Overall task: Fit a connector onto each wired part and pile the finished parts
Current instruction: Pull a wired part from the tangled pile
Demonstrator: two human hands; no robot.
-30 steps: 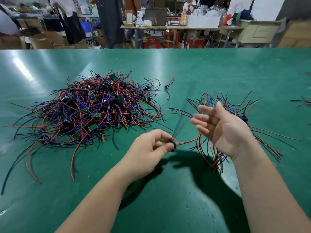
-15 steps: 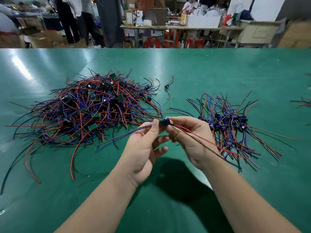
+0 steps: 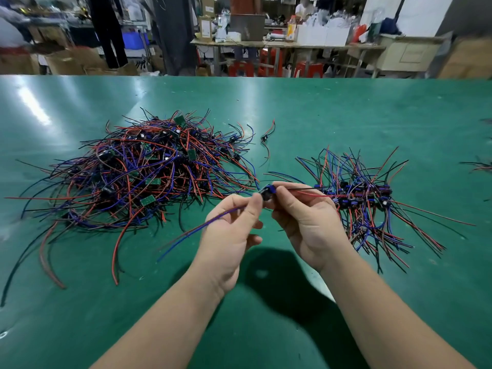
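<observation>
Wired part [image 3: 267, 192] crosswise, leads left-right

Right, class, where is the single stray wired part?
In the head view, the stray wired part lies on the green table, just right of the big pile and farther back than the small pile.

Factory workshop: green bench [image 3: 346, 115], wire heaps [image 3: 149, 171], stacked cartons [image 3: 69, 62].
</observation>
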